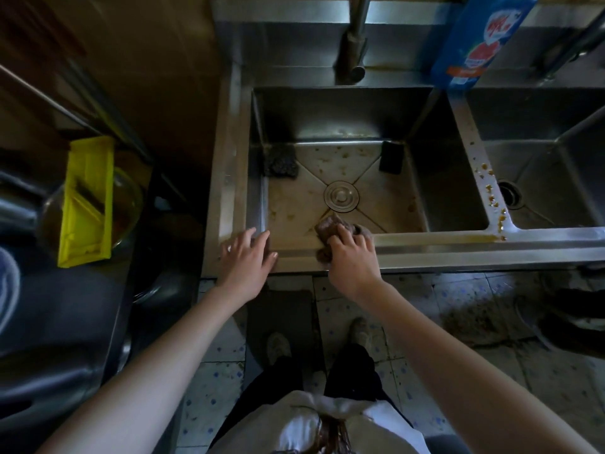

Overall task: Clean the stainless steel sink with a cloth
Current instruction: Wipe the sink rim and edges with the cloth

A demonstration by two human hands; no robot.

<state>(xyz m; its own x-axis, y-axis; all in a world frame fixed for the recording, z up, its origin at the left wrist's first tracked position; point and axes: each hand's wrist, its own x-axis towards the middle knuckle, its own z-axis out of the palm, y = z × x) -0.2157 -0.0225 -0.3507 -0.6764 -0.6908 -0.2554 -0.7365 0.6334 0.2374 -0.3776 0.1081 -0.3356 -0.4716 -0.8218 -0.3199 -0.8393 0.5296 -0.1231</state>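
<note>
The stainless steel sink (435,244) has two basins; the left basin's floor is stained brown around a round drain cover (341,195). My right hand (352,257) grips a brownish cloth (330,227) at the near edge of the left basin, pressing it against the front rim. My left hand (247,260) rests with spread, straight fingers on the front left corner of the rim, holding nothing.
A dark scouring pad (281,160) and a black sponge (391,157) lie in the basin's far corners. A faucet (353,44) and a blue detergent bottle (478,37) stand behind. Food crumbs dot the divider (484,181). A yellow tool (86,201) lies on a glass bowl at left.
</note>
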